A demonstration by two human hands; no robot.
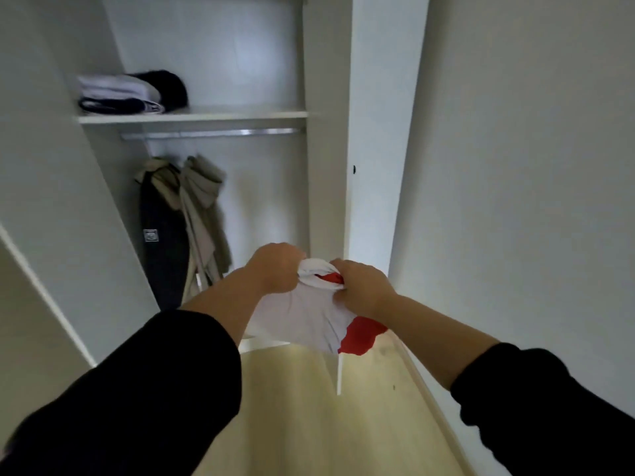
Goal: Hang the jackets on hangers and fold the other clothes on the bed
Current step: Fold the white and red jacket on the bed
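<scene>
Gripping a white-and-red garment (bunched), left hand and right hand fingers clench it.

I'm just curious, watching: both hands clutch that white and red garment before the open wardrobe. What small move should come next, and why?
Probably draw the left hand and right hand apart to spread the white and red garment: it is bunched between them and hangs loose, unlike the folded stack on the shelf.

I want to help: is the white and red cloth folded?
Not folded. The garment hangs bunched, its top gripped by the left hand and right hand.
</scene>
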